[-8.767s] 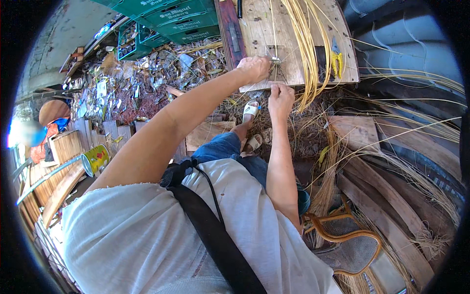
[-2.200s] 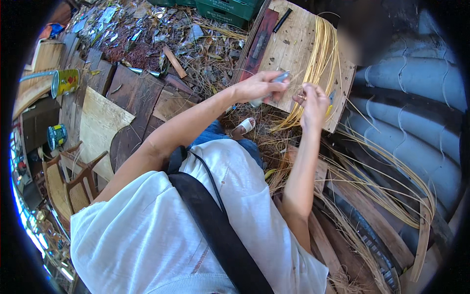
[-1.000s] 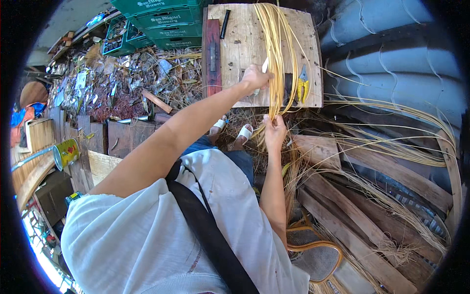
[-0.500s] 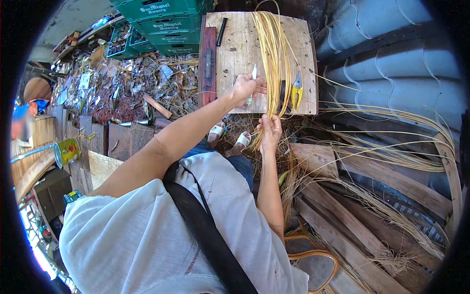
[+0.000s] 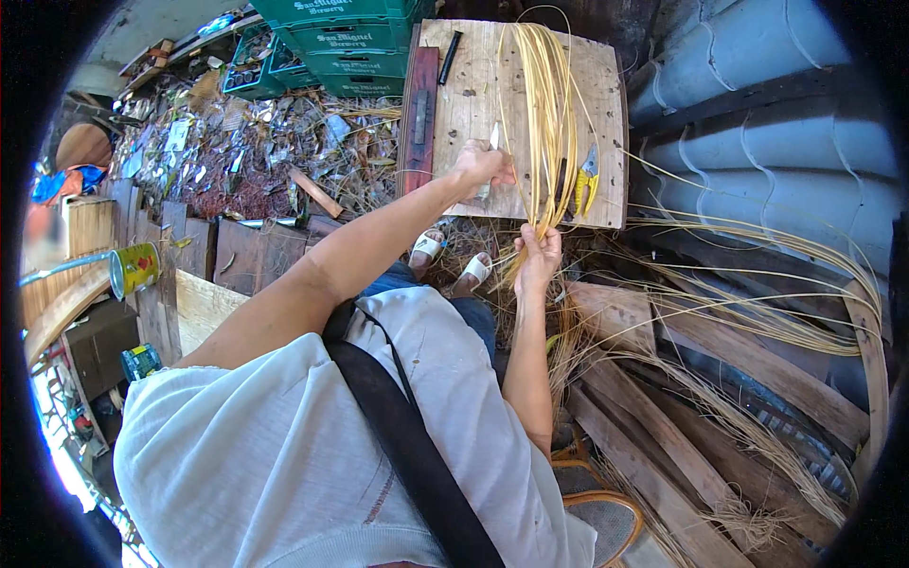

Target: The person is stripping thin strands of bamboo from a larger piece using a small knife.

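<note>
A bundle of long yellow cane strips (image 5: 544,104) lies along a wooden board (image 5: 469,104) and hangs over its near edge. My right hand (image 5: 538,257) is closed round the bundle's near end, just off that edge. Left of the bundle, my left hand (image 5: 484,163) is closed over the board; a pale, pointed knife blade (image 5: 494,135) sticks up from it. At its fingertips a single strip bows out from the rest. Beside the bundle on the right lie yellow-handled pruning shears (image 5: 586,185) and a dark tool partly hidden by strips.
A black rod (image 5: 451,57) and a reddish wooden bar (image 5: 419,123) lie at the board's left. Green crates (image 5: 355,64) are stacked beyond. More cane strips (image 5: 795,327) and planks (image 5: 653,426) lie at right, beneath corrugated sheets (image 5: 757,161). Litter covers the ground at left.
The whole view has shifted, so the scene sits farther right. My left fingers have drawn in and off the bundle, with one strip pulled leftward. My right hand keeps its hold.
</note>
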`<act>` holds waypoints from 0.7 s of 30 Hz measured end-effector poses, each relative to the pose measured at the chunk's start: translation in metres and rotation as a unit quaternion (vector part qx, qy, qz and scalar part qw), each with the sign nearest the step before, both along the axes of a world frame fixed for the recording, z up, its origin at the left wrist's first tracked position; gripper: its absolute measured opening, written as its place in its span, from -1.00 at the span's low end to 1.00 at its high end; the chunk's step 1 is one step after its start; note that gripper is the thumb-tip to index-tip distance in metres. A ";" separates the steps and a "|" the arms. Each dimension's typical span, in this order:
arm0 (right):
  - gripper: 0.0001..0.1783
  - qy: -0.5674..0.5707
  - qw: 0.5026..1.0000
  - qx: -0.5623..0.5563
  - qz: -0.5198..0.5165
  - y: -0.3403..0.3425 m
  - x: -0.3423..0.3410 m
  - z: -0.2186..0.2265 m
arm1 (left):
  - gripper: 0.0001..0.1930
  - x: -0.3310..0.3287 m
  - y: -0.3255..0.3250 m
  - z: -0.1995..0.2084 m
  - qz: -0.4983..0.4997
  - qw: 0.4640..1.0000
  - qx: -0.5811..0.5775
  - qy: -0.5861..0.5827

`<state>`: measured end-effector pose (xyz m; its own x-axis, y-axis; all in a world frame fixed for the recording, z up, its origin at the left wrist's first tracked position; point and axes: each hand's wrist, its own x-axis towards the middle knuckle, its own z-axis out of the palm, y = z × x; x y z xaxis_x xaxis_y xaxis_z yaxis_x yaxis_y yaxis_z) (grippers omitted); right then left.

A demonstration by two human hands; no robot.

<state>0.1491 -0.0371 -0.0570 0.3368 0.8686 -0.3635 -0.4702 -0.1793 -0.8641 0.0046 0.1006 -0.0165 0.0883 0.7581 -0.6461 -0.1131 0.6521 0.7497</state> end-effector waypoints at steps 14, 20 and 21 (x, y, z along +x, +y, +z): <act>-0.74 -0.736 0.603 -0.215 0.219 -0.007 0.064 0.019 | -0.82 -0.095 0.088 0.067 -0.027 0.992 0.116 -0.036; -0.58 -0.230 0.951 -0.100 0.183 0.042 -0.044 0.080 | -0.85 -0.066 0.023 0.009 -0.064 0.995 0.000 -0.078; -0.58 -0.054 0.969 -0.116 0.211 0.041 -0.060 0.067 | -0.88 -0.063 0.027 0.001 -0.049 0.993 0.007 -0.105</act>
